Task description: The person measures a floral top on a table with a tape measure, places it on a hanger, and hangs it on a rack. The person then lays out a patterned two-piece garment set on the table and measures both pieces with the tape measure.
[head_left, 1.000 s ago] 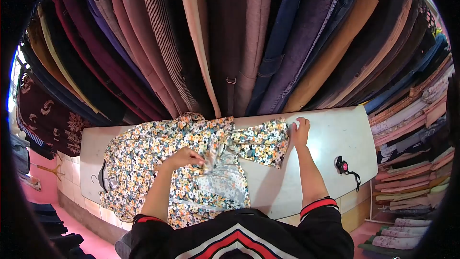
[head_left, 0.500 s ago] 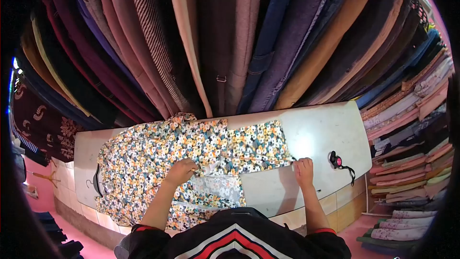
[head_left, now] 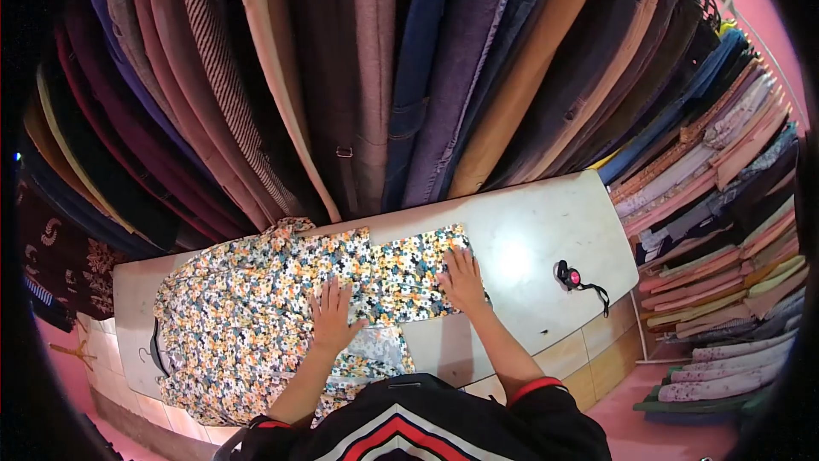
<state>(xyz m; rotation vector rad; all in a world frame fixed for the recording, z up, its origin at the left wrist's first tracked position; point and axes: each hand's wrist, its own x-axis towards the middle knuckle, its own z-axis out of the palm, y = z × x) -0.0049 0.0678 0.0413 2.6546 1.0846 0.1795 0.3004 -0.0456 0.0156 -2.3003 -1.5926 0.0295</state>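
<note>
A floral shirt point(head_left: 247, 316) in white, yellow, orange and dark blue lies spread across a pale table. One sleeve point(head_left: 418, 269) stretches out to the right. My left hand point(head_left: 333, 316) rests flat on the shirt's body with its fingers spread. Over the sleeve's outer end lies my right hand point(head_left: 462, 280), palm down, fingers apart. Below my left hand the front is folded back and the paler inside of the cloth point(head_left: 375, 348) shows. A dark hanger point(head_left: 156, 348) sits at the collar end, its hook pointing left.
The pale table point(head_left: 546, 222) holds a small black-and-pink device with a strap point(head_left: 573, 277) at the right. Hanging trousers point(head_left: 426, 120) crowd the far edge. Garments on a rack point(head_left: 708, 282) line the right side, and a dark patterned cloth point(head_left: 64, 239) hangs at the left.
Both hands have gone from gripping the cloth's edge to lying flat on it. My right hand moved left and up onto the sleeve. The view has shifted slightly.
</note>
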